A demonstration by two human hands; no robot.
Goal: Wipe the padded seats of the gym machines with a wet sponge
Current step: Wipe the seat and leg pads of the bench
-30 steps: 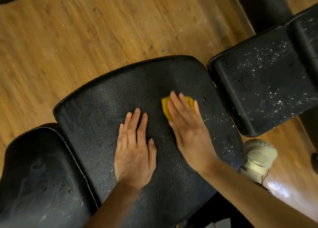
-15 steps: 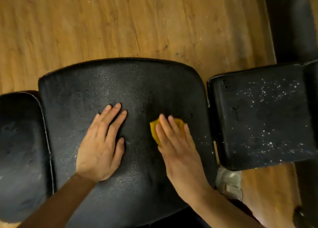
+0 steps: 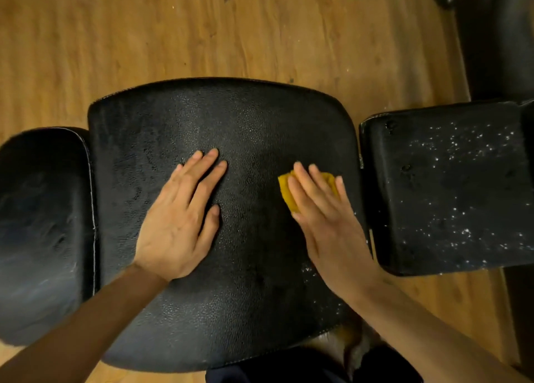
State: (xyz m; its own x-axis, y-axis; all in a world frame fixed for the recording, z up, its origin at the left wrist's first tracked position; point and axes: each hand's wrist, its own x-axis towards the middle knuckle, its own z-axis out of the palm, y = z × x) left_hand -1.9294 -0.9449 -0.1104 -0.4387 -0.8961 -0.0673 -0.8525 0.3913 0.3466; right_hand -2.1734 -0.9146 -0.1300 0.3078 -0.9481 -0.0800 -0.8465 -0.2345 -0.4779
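Now my right hand (image 3: 323,218) lies flat on the yellow sponge (image 3: 289,193), with straight fingers pressing it down on the middle seat pad (image 3: 254,296), so the grip is wide and not curled around anything; I think the flat pressure keeps the wet sponge in full contact with the padding. The sponge is on the right part of this pad, near its right edge, and only its left side and a bit between my fingers can be seen. My left hand (image 3: 180,218) is also spread flat, touching the pad left of the centre and holding nothing; I judge it is there to support my weight while I lean over. The pad surface looks wet and shiny around both hands. To the right, just beside the pad and separated by a narrow gap, is another pad (image 3: 450,197) with many white specks, which probably is not wiped yet. To the left a third pad (image 3: 43,223) touches or nearly touches the middle one. Beyond the far edge is only wooden floor (image 3: 202,30), so there is free room to sweep forward, but little room to the right.
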